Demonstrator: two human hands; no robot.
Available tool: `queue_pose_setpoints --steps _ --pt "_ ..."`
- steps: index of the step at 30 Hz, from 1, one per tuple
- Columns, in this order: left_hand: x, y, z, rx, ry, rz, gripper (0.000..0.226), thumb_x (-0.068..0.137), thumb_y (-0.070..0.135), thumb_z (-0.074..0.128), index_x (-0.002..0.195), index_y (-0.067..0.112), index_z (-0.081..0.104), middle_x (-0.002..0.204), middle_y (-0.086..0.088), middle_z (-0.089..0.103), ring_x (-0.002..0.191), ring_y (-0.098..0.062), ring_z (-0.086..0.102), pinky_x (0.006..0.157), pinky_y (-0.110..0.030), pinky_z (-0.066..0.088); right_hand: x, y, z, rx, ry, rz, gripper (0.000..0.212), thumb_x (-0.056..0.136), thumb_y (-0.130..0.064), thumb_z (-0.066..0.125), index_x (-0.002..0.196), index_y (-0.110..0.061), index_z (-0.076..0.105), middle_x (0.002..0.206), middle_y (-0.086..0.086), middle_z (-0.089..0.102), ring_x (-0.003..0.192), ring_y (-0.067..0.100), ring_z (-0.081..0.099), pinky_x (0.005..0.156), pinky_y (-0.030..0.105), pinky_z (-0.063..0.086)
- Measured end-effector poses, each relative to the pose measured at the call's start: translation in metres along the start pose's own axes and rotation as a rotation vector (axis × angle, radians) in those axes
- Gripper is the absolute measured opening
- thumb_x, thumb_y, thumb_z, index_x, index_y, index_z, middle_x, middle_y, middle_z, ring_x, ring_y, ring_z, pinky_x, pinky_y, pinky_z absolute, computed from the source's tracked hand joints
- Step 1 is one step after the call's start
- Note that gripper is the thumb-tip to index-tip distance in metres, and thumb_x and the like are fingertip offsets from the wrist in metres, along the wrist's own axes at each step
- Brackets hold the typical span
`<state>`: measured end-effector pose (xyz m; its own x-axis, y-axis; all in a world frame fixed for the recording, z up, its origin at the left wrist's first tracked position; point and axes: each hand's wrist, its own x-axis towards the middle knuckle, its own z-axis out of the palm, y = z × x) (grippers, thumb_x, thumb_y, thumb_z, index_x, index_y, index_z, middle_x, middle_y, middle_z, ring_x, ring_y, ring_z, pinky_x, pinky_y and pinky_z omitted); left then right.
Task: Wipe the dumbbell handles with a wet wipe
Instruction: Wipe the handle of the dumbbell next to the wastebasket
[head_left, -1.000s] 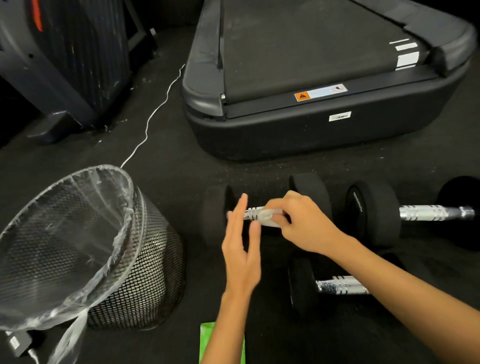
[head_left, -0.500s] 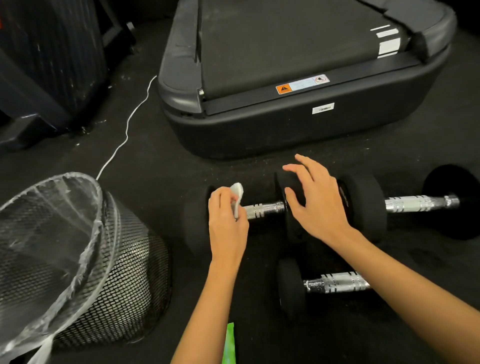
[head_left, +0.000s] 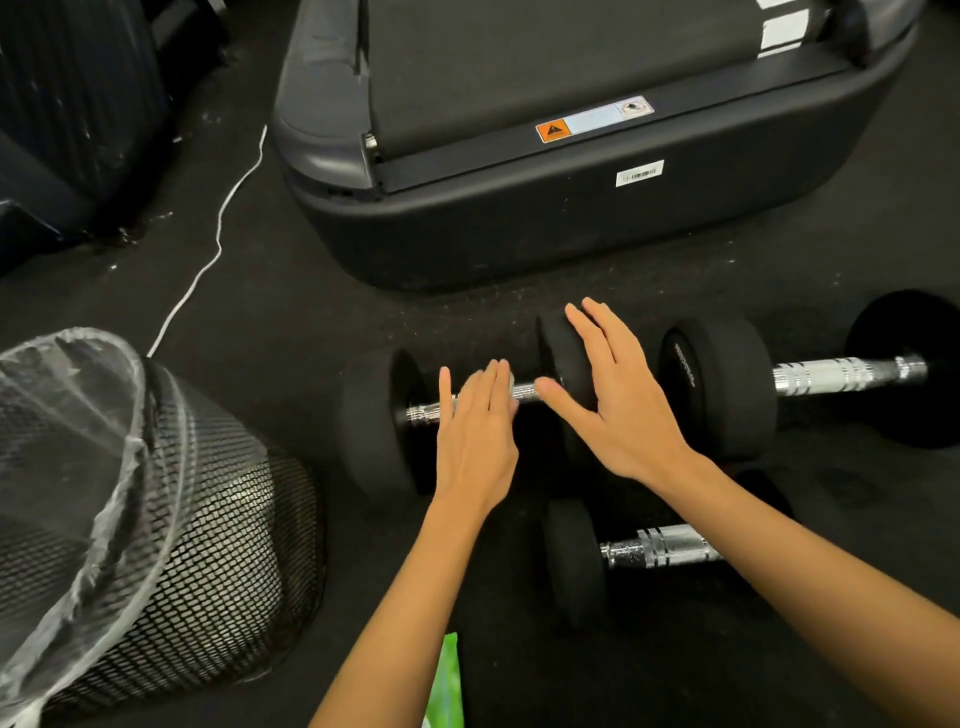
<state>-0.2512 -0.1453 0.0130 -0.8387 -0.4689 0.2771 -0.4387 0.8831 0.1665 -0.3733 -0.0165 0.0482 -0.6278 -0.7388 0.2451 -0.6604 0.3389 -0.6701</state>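
In the head view, your left hand (head_left: 475, 436) lies flat over the chrome handle (head_left: 431, 411) of the nearest-left dumbbell (head_left: 374, 426), fingers straight and held together, palm down on the bar. The wet wipe is not visible; whether it sits under that palm cannot be told. A short stretch of handle shows to the left of your fingers and another bit shows between your two hands.

Your right hand (head_left: 618, 400) is spread open, fingers straight, resting on the black right-end weight (head_left: 558, 353) of that same dumbbell, with the thumb reaching down toward the bar. It curls round nothing.

To the right, a second dumbbell (head_left: 727, 384) lies on the dark floor (head_left: 311, 312) in line with the first, its chrome handle (head_left: 841, 374) bare and its left weight just beside your right hand. A third dumbbell (head_left: 571, 561) lies nearer to you, its handle (head_left: 660, 545) partly hidden under your right forearm.

At the left stands a black mesh bin (head_left: 197, 545) lined with a clear plastic bag (head_left: 62, 441). Beyond the dumbbells sits the rear end of a treadmill (head_left: 571, 208), with a white cable (head_left: 218, 234) trailing across the floor beside it. A green packet (head_left: 447, 686) shows at the bottom edge between your forearms.
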Motion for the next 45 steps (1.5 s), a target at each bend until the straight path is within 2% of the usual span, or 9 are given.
queue_pose_setpoints --steps 6,8,11,17,19,26,38,41,45 --pt "-0.029 -0.002 -0.002 -0.091 -0.047 0.051 0.055 0.102 0.016 0.025 0.155 0.013 0.015 0.162 -0.003 0.015 0.151 -0.017 0.008 0.121 -0.040 -0.007 -0.002 0.003 0.001 0.102 -0.048 0.003 0.076 0.096 -0.043 0.055 0.157 -0.018 0.017 0.165 -0.004 0.004 0.151 0.008 -0.004 0.120 0.027 0.008" --pt "-0.023 0.000 0.001 -0.065 -0.039 0.069 0.056 0.100 0.010 0.031 0.155 0.009 0.017 0.161 -0.009 0.017 0.150 -0.022 0.010 0.121 -0.043 -0.001 -0.002 0.003 0.002 0.106 -0.044 0.008 0.075 0.096 -0.042 0.055 0.157 -0.018 0.017 0.165 -0.003 0.004 0.152 0.009 -0.004 0.120 0.029 0.008" --pt "-0.010 0.017 0.003 -0.070 -0.042 0.027 0.055 0.097 0.010 0.019 0.150 0.000 0.026 0.156 -0.019 0.028 0.147 -0.030 0.020 0.120 -0.048 0.008 -0.001 0.003 0.002 0.108 -0.046 0.010 0.075 0.095 -0.042 0.055 0.156 -0.017 0.018 0.165 -0.002 0.007 0.152 0.010 -0.002 0.122 0.032 0.011" --pt "-0.037 0.024 0.014 -0.075 -0.023 0.073 0.071 0.089 -0.006 0.046 0.154 0.005 0.018 0.162 -0.011 0.017 0.151 -0.023 0.009 0.120 -0.052 0.018 0.000 0.003 0.002 0.119 -0.048 0.008 0.074 0.095 -0.043 0.054 0.156 -0.017 0.020 0.165 -0.002 0.008 0.152 0.010 -0.001 0.121 0.028 0.010" --pt "-0.031 0.024 0.012 -0.039 -0.026 0.093 0.065 0.092 -0.001 0.041 0.153 0.005 0.021 0.161 -0.012 0.020 0.150 -0.024 0.014 0.119 -0.053 0.020 -0.001 0.002 0.003 0.117 -0.037 0.005 0.073 0.095 -0.043 0.053 0.156 -0.016 0.020 0.164 -0.002 0.009 0.152 0.010 0.000 0.121 0.028 0.011" --pt "-0.023 0.035 0.010 0.021 -0.032 0.051 0.058 0.093 0.008 0.017 0.150 0.001 0.027 0.157 -0.016 0.028 0.147 -0.028 0.022 0.119 -0.052 0.021 -0.001 0.003 0.002 0.114 -0.041 -0.009 0.075 0.094 -0.050 0.048 0.155 -0.016 0.022 0.164 -0.001 0.012 0.152 0.011 0.004 0.122 0.031 0.014" --pt "-0.025 0.009 0.003 -0.017 -0.110 0.140 0.078 0.088 -0.005 0.054 0.154 0.013 0.017 0.161 -0.005 0.021 0.150 -0.017 0.012 0.121 -0.047 0.003 -0.002 0.005 0.003 0.121 -0.024 -0.016 0.073 0.095 -0.043 0.055 0.155 -0.015 0.023 0.164 -0.001 0.012 0.152 0.012 0.006 0.122 0.038 0.021" --pt "-0.009 0.005 -0.008 0.001 -0.135 0.063 0.070 0.091 -0.003 0.050 0.153 0.013 0.023 0.159 -0.005 0.028 0.149 -0.019 0.019 0.121 -0.046 -0.001 -0.002 0.007 0.005 0.118 -0.023 -0.014 0.073 0.095 -0.038 0.059 0.155 -0.016 0.023 0.164 -0.001 0.012 0.152 0.013 0.007 0.122 0.041 0.023" --pt "0.007 0.021 -0.010 0.013 -0.149 0.050 0.052 0.097 0.008 0.040 0.149 0.006 0.033 0.151 -0.012 0.041 0.143 -0.026 0.033 0.122 -0.047 0.011 -0.001 0.006 0.004 0.127 -0.020 -0.016 0.073 0.095 -0.037 0.059 0.155 -0.016 0.023 0.163 0.000 0.013 0.152 0.013 0.008 0.121 0.039 0.024"
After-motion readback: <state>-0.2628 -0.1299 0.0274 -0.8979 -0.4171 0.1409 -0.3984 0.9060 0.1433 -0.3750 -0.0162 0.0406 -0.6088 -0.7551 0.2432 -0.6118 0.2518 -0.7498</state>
